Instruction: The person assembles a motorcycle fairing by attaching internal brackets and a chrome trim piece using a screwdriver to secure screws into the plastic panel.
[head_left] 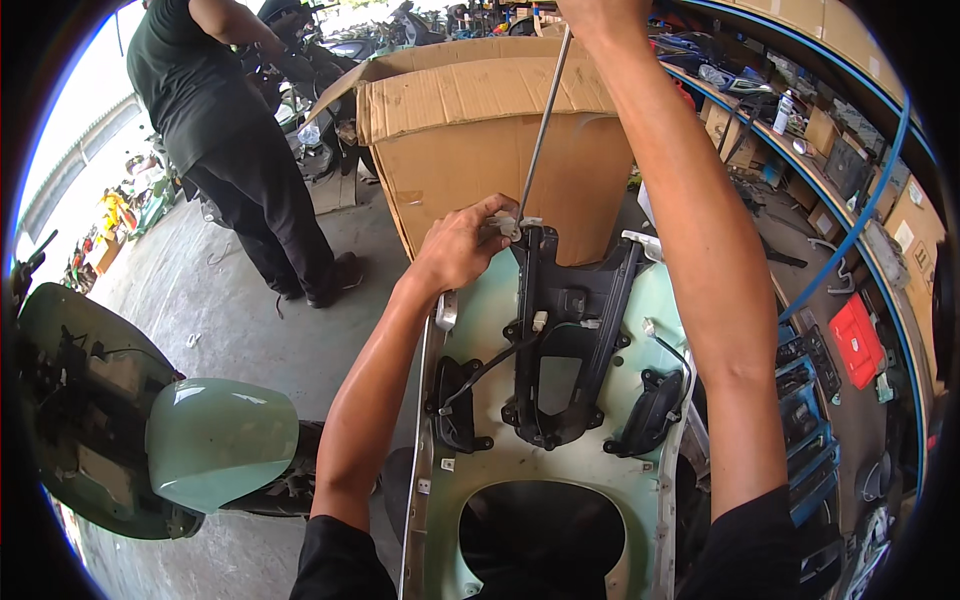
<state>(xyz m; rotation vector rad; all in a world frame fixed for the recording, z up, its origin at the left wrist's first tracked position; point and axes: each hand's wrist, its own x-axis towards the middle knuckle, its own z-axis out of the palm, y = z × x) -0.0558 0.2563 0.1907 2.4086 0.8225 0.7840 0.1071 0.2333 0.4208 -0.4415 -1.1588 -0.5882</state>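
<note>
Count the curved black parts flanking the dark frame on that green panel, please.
2: a left curved part and a right curved part, one on either side of the dark frame. Neither seems hidden.

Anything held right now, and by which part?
Right hand: long metal rod, by its upper end, grip partly out of frame. Left hand: at its lower end; grip unclear.

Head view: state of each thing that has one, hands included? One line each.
Pale green panel, bearing the black frame
Metal rod, tilted, lower end at the frame's top
Left hand, fingers bent by the rod's lower end; pinch unclear
Right hand, at the rod's upper end, partly out of picture; grip unclear
White plug at right, no mate visible
Cardboard box, upright
Spray can, standing
</note>
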